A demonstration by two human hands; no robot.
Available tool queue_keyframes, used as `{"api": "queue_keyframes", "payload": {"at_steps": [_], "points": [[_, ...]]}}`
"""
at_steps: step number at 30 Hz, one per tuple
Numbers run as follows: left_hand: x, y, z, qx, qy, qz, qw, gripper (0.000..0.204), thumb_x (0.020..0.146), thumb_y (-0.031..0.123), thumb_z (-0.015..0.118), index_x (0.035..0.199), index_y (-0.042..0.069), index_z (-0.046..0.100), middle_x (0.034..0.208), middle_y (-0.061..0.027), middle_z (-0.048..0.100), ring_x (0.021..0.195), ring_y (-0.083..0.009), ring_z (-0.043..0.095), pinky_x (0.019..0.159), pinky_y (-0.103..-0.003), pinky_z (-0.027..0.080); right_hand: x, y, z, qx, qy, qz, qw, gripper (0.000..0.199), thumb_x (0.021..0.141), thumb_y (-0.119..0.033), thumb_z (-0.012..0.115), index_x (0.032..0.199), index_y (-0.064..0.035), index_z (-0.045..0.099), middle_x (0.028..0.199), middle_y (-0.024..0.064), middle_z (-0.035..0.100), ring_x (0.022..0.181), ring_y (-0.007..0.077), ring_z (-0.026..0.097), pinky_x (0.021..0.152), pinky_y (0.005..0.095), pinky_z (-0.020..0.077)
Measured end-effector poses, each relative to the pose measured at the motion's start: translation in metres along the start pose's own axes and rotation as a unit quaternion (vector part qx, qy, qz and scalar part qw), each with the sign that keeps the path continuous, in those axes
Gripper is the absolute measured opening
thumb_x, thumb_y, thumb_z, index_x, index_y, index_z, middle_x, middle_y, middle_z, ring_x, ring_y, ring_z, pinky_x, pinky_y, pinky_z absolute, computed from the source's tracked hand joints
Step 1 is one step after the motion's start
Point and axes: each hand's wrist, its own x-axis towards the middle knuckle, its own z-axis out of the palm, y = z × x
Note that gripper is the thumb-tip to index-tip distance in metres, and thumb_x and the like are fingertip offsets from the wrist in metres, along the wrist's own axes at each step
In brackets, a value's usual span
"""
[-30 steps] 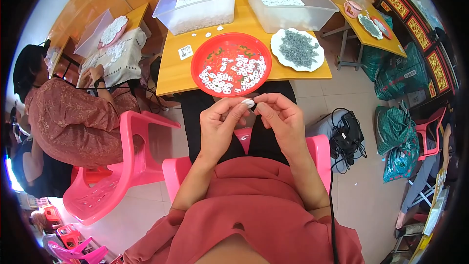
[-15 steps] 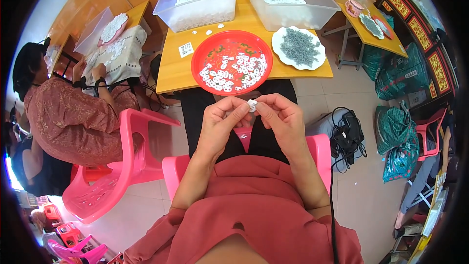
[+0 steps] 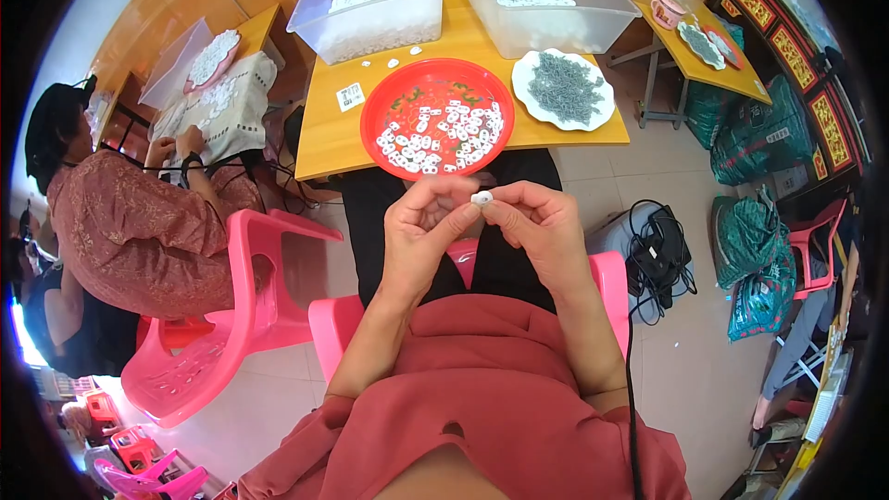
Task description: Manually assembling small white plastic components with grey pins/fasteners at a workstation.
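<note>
The right hand (image 3: 539, 227) pinches a small white piece (image 3: 482, 197) between its thumb and pointing finger. The left hand (image 3: 421, 231) is curled close by, with its thumb tip at the piece. I cannot tell if the left fingers grip it too. The piece is up in the air between the hands, above the person's lap.

Just past the hands, a round red tray (image 3: 435, 77) sits on the yellow bench (image 3: 324, 150). Lots of white bits with dark holes (image 3: 477, 125) lie in it. Past the tray are two big clear tubs, a left tub (image 3: 370, 35) and a right tub (image 3: 519, 35), both with white bits inside. Ahead and to the right of the hands, a wavy white plate (image 3: 604, 100) holds a heap of grey sticks (image 3: 563, 86). Ahead and to the left is a small white card (image 3: 351, 96). Black cords (image 3: 659, 250) lie to the right of the hands.
</note>
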Motion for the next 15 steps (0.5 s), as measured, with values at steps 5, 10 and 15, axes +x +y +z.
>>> {"api": "queue_keyframes", "payload": {"at_steps": [5, 10, 15], "points": [[0.005, 0.006, -0.003, -0.026, -0.076, -0.016, 0.997, 0.023, 0.098, 0.002, 0.071, 0.121, 0.000, 0.072, 0.118, -0.0045, 0.064, 0.099, -0.0142, 0.070, 0.088, -0.029, 0.059, 0.003, 0.004, -0.009, 0.114, -0.062, 0.097, 0.987, 0.014, 0.100, -0.010, 0.071, 0.109, 0.0006, 0.075, 0.083, 0.0028, 0.068, 0.059, 0.0047, 0.051, 0.052, 0.0210, 0.0383], [0.006, -0.009, -0.007, -0.051, -0.068, -0.011, 0.996, 0.024, 0.097, 0.002, 0.071, 0.121, -0.001, 0.071, 0.118, -0.0065, 0.064, 0.099, -0.0165, 0.070, 0.090, -0.031, 0.058, 0.001, 0.004, -0.001, 0.121, -0.043, 0.091, 0.988, 0.015, 0.102, -0.012, 0.069, 0.108, 0.0009, 0.074, 0.083, 0.0022, 0.066, 0.059, 0.0044, 0.050, 0.051, 0.0212, 0.0381], [0.010, -0.012, -0.008, -0.021, -0.118, 0.020, 0.993, 0.025, 0.096, 0.004, 0.073, 0.121, 0.000, 0.071, 0.120, -0.0080, 0.064, 0.101, -0.0174, 0.068, 0.089, -0.032, 0.058, 0.000, -0.001, -0.010, 0.086, -0.072, 0.089, 0.990, 0.017, 0.103, -0.015, 0.068, 0.107, 0.0001, 0.074, 0.081, 0.0012, 0.064, 0.058, 0.0043, 0.050, 0.051, 0.0209, 0.0391]]}}
